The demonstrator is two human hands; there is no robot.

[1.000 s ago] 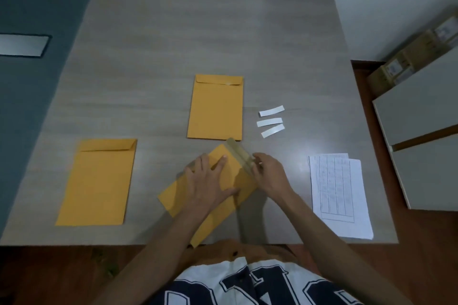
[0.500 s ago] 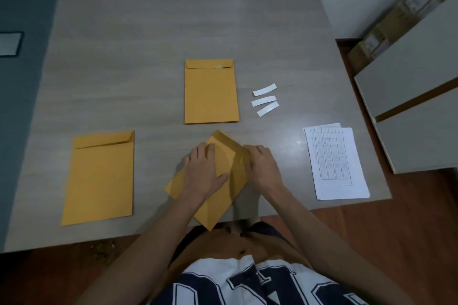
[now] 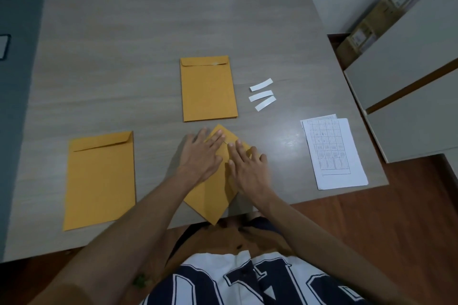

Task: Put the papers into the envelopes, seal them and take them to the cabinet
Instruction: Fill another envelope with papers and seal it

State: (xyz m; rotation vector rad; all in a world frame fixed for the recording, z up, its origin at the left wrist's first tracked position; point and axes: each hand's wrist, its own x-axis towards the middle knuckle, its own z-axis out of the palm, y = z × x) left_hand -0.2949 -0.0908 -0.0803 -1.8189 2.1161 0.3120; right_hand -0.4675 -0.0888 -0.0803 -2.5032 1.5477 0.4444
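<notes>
A yellow envelope (image 3: pixel 213 195) lies tilted at the table's front edge, its lower corner past the edge. My left hand (image 3: pixel 202 156) and my right hand (image 3: pixel 247 168) both press flat on its folded-down flap, fingers spread. A stack of yellow envelopes (image 3: pixel 208 91) lies just beyond, flap end away from me. Another yellow envelope (image 3: pixel 99 181) lies to the left. Printed papers (image 3: pixel 332 153) lie at the right near the table edge.
Three white strips (image 3: pixel 261 94) lie right of the envelope stack. The grey wood-grain table (image 3: pixel 148 20) stretches far ahead. White cabinet panels (image 3: pixel 409 77) stand to the right, cardboard boxes (image 3: pixel 381 12) behind them. Brown floor lies below the table's right corner.
The flap stood raised with my right fingers peeling a strip from it; now it is folded down and both hands lie flat on it. The camera view has shifted closer.
</notes>
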